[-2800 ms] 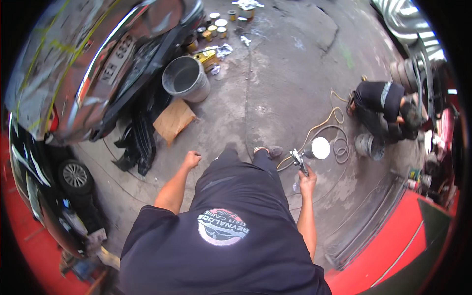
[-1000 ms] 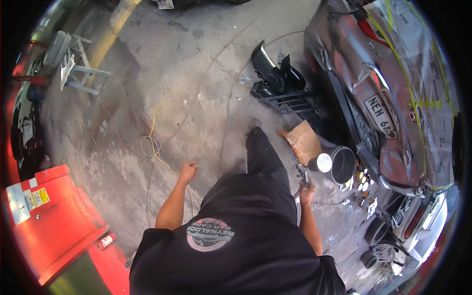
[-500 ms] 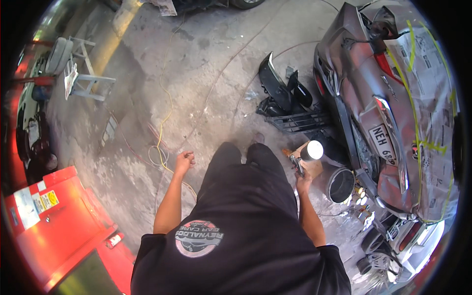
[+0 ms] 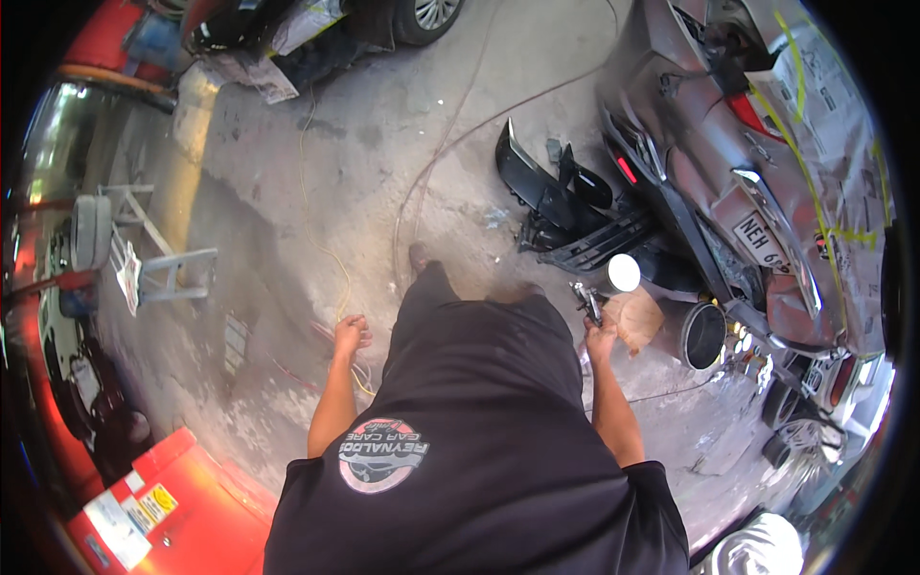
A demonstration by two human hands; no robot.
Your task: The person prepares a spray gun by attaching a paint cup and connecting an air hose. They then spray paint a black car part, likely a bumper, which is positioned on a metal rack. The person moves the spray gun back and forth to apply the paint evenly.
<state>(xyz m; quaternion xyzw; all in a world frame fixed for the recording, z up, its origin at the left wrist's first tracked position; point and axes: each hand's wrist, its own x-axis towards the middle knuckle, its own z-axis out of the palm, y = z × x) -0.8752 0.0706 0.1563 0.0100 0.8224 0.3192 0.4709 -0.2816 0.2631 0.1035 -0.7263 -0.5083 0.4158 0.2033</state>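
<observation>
Black-clad, grips white-topped metal spray gun (image 4: 588, 305) in right hand (image 4: 601, 338), loosely curls empty-looking left hand (image 4: 353, 335), stands near upper-right silver-brown car (image 4: 704, 144), masked but apparently unfinished.

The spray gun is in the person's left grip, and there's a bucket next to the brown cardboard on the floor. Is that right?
Not quite: the head view shows the spray gun in the person's right grip, not the left. There's a bucket next to the brown cardboard on the floor.
</observation>
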